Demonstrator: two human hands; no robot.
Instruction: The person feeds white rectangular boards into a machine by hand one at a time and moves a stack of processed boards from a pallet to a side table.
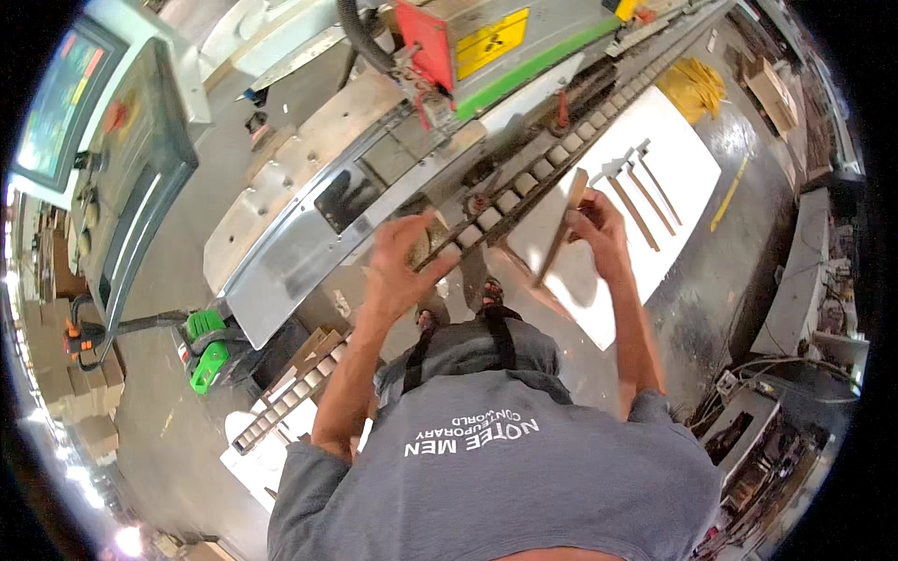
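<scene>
My right hand (599, 229) pinches a narrow brown wooden strip (558, 238), held aslant over the near-left part of a white panel (692, 178). My left hand (402, 257) is raised beside the roller rail (510, 201), somewhat blurred, with fingers apart and nothing seen in it. I cannot tell whether it touches the rail. Several thin brown strips (638, 210) lie side by side on the white panel, to the right of my right hand.
Beyond the rail stands a machine with a metal table (309, 271), a red panel (426, 47) and a green edge (524, 75). At left are a screen (70, 103) and a green cable plug (208, 351). A yellow cloth (692, 89) lies at the far right.
</scene>
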